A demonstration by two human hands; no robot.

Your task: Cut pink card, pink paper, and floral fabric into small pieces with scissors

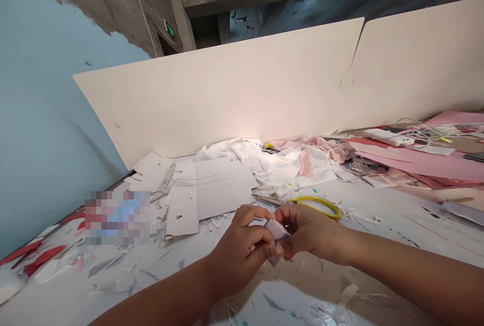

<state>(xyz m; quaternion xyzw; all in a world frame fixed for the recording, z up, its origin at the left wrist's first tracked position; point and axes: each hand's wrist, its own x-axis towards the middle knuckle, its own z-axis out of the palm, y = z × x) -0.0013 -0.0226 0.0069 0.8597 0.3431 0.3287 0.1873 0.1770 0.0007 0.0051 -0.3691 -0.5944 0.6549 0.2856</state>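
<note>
A small piece of pale lilac paper [277,230] is pinched between my two hands over the table. My left hand [244,245] grips its left side with thumb and fingers, and my right hand [304,230] grips its right side. Fingers cover much of the paper, so its full shape is hidden. Just behind my right hand lies a pair of scissors [315,200] with yellow handles, the blades pointing left. Beyond my left hand rests a flat white card sheet [225,187] with cut slots and fold lines.
Paper scraps [113,270] litter the table. Crumpled white tissue paper [234,148] lies at the back, with pink paper sheets [419,162] and a white power strip [389,137] with cables at the right. A tall cream panel [227,99] borders the far edge. Red paper pieces [43,260] lie left.
</note>
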